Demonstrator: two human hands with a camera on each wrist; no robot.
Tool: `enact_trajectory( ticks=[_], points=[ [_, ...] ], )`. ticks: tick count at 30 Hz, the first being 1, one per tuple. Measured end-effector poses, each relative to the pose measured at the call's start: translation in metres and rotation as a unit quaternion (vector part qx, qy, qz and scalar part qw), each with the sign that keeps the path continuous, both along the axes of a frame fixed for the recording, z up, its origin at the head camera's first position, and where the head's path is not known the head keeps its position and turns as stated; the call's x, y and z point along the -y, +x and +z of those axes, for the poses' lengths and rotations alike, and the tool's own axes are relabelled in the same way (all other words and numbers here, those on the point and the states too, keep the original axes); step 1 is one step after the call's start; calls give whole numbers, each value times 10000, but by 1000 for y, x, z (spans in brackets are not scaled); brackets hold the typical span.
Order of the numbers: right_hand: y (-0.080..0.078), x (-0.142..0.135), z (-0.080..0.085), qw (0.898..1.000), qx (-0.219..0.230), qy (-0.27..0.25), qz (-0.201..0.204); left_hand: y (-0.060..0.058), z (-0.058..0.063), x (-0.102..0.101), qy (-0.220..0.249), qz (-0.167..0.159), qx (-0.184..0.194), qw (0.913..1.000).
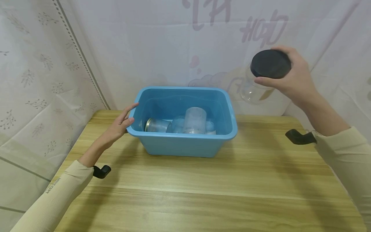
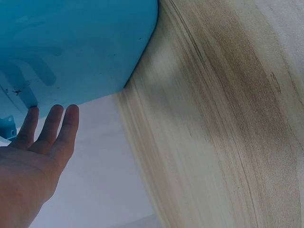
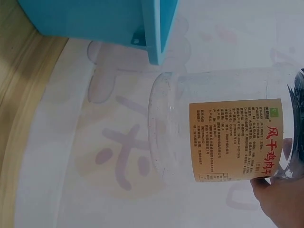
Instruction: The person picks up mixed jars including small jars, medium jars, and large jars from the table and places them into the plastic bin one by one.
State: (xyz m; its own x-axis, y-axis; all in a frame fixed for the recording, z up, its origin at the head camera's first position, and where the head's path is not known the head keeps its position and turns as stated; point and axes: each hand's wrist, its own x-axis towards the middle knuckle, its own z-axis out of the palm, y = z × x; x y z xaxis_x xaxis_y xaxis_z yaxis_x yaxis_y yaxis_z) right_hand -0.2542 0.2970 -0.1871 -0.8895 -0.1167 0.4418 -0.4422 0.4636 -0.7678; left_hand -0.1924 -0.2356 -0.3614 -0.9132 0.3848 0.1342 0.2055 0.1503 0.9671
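My right hand [image 1: 301, 75] grips a clear plastic jar [image 1: 251, 94] by its black lid [image 1: 270, 64], up in the air to the right of a blue plastic tub [image 1: 179, 145]. A brown label [image 3: 232, 137] with red and black print wraps the jar, which looks see-through in the right wrist view. At the tub's left rim rests my left hand [image 1: 117, 127], its thumb and a finger on the edge. Three of its fingers [image 2: 64, 133] are straight, with tips near the outer wall. Inside the tub lie a jar with a gold lid [image 1: 157, 125] and a cloudy container [image 1: 195, 120].
More clear containers [image 1: 177, 125] sit partly hidden behind the tub's front rim. The tub stands on a wood-grain table [image 1: 185, 193] towards its back edge. A pale printed curtain [image 1: 145, 45] hangs behind, and another with leaf sprigs [image 1: 37, 80] at the left.
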Motion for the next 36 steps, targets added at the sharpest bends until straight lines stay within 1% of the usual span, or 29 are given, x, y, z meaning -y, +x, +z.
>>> enact_trajectory(
  ticks=[6,10,16,21,25,30,33,36],
  points=[
    [-1,4,2,9998,-134,34,164,0,0,0,10,-10,3,10000],
    [0,8,4,9995,-216,152,150,0,0,0,14,-27,-35,10000],
    [5,17,9,9992,-246,307,114,0,1,0,-18,-22,-72,10000],
    [12,26,13,9987,-275,387,179,0,1,0,-60,-14,-32,10000],
    [9,28,12,9980,-338,483,242,0,0,0,-80,-28,-25,10000],
    [0,29,8,9941,-679,777,334,0,0,0,-128,-15,-49,9999],
    [-1,34,7,9897,-949,948,502,0,0,0,-139,-9,-56,9999],
    [11,48,13,9827,-1252,1114,783,1,1,0,-114,-28,-58,9999]
  ],
)
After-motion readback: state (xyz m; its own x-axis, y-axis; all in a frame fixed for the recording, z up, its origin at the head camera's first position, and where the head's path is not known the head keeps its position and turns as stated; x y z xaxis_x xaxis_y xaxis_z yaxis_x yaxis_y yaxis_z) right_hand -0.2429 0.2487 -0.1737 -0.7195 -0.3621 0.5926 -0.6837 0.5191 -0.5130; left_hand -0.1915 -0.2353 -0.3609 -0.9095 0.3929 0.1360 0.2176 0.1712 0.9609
